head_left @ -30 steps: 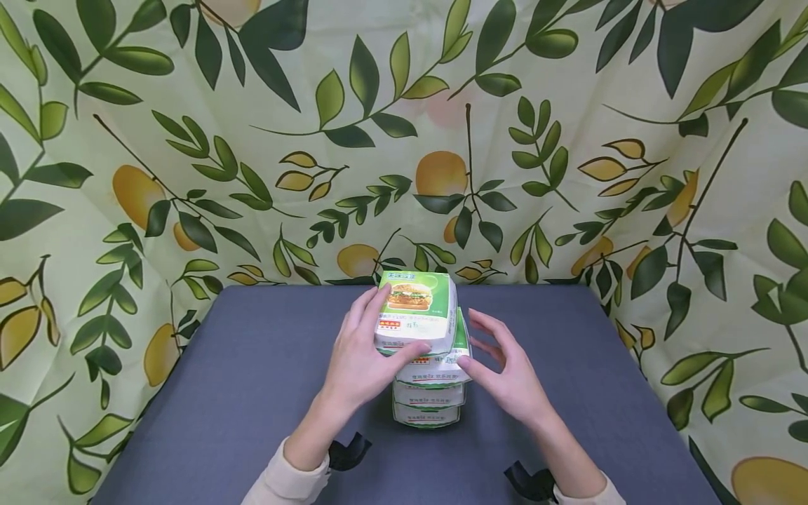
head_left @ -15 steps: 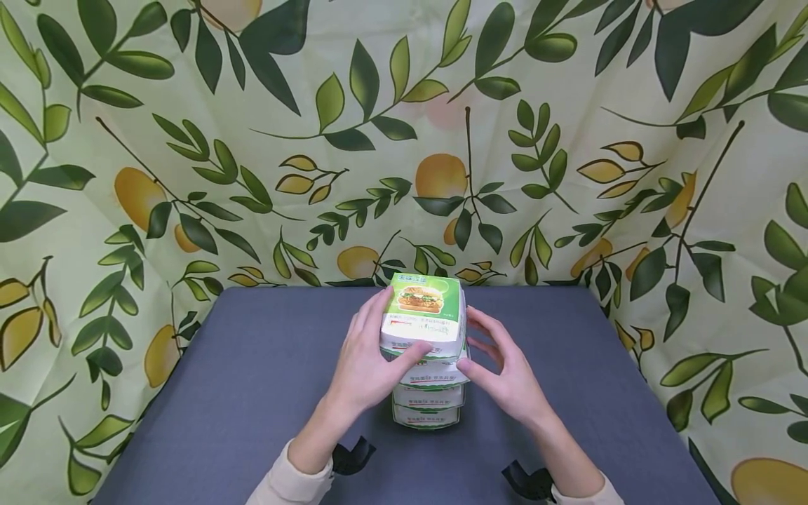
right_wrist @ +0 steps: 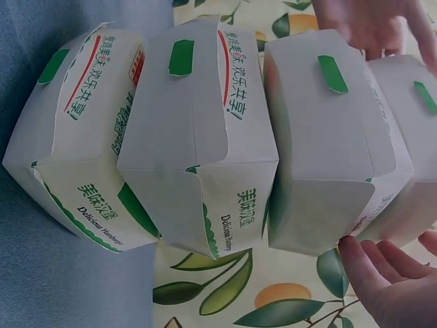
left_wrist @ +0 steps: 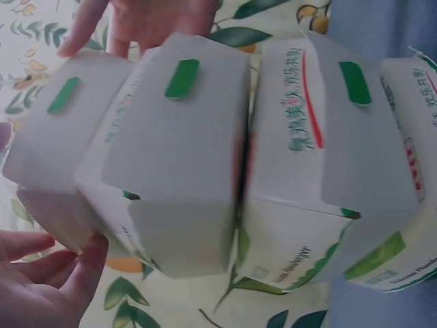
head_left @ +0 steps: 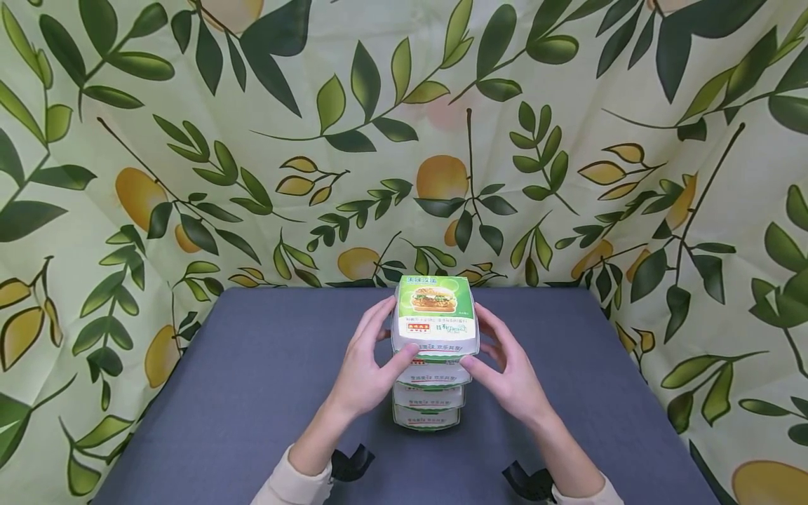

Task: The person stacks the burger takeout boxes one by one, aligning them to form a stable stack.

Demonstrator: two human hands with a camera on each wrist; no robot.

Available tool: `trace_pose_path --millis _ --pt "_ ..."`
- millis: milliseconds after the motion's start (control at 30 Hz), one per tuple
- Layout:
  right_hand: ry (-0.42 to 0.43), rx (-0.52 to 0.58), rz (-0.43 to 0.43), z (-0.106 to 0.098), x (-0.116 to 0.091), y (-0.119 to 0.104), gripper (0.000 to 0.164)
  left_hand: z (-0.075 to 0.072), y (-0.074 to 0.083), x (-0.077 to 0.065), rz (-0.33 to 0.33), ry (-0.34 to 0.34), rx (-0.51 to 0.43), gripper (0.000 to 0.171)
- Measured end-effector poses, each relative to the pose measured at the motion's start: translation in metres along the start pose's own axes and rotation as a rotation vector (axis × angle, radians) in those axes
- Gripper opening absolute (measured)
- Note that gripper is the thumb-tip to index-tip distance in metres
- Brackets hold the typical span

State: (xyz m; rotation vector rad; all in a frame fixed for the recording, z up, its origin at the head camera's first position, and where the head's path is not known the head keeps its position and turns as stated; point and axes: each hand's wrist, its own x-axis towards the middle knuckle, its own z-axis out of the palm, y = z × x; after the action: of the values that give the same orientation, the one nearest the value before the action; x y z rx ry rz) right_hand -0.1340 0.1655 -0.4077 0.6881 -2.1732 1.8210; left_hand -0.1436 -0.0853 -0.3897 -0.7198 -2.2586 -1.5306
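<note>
White and green cardboard hamburger boxes stand in a tall stack in the head view. The top hamburger box (head_left: 437, 308) shows a burger picture and sits roughly over the second box (head_left: 435, 376). My left hand (head_left: 367, 365) holds the top box at its left front corner, thumb in front and fingers along the side. My right hand (head_left: 514, 382) is at the stack's right, its thumb touching near the second box's front corner, its fingers loosely bent beside the top box. In the right wrist view its thumb meets the lower edge of the second box (right_wrist: 334, 137).
A lower box (head_left: 431, 398) and the bottom box (head_left: 426, 419) carry the stack on the dark blue tabletop (head_left: 284, 351). Black straps (head_left: 352, 463) hang at the wrists. A leaf-and-fruit patterned cloth (head_left: 549, 42) forms the backdrop behind and beside the table.
The top box has shifted right and turned squarer over the stack, with my left hand moving along with it. My right hand has stayed nearly still, and the top box now reaches its fingers.
</note>
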Motion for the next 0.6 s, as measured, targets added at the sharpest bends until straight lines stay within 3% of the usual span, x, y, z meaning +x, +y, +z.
trace_pose_path --millis 600 --pt "-0.009 0.026 -0.012 -0.0022 0.0002 0.0007 0.072 0.0034 -0.0095 -0.0018 0.061 0.025 -0.054 0.068"
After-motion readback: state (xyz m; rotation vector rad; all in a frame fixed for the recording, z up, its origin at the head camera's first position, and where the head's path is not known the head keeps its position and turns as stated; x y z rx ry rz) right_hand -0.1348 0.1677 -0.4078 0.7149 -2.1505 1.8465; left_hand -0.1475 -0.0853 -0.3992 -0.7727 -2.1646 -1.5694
